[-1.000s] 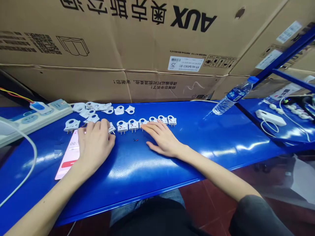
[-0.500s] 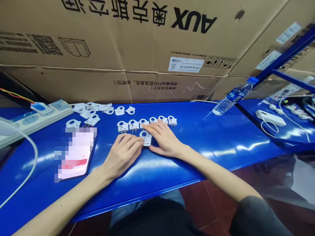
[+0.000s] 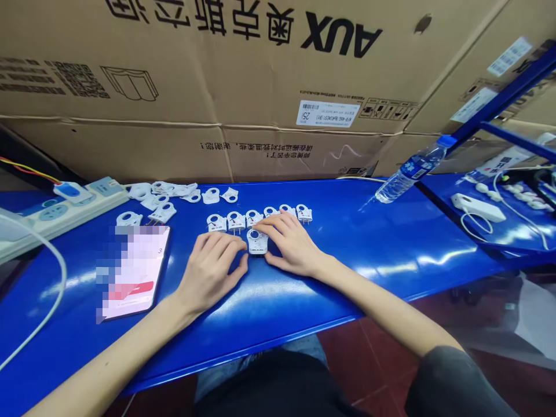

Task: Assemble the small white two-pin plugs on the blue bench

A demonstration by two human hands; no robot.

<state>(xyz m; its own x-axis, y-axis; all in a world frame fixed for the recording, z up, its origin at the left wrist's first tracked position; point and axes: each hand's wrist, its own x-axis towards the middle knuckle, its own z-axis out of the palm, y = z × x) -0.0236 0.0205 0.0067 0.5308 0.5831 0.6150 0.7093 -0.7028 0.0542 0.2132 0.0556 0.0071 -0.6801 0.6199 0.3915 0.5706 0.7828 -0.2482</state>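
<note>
A white plug (image 3: 258, 241) with a round ring opening lies on the blue table in front of me. My right hand (image 3: 293, 242) holds it from the right, fingers at its upper edge and thumb by its lower right side. To its left, my left hand (image 3: 214, 263) rests just off the plug, fingers curved and thumb apart, with nothing seen in it. Behind my hands stands a row of several similar white plugs, among them a left-end plug (image 3: 216, 223) and a right-end plug (image 3: 304, 213). My right fingers partly cover the row's middle.
More white plugs (image 3: 163, 212) lie loosely piled at the back left. A phone (image 3: 138, 272) lies left of my hands, near a power strip (image 3: 89, 200). A water bottle (image 3: 412, 168) leans at the right by a blue metal frame (image 3: 499, 95). A large carton (image 3: 243, 87) stands behind.
My left hand has let go of the plug and drawn slightly left, its thumb now apart. The right hand stays on the plug, which has barely shifted.
</note>
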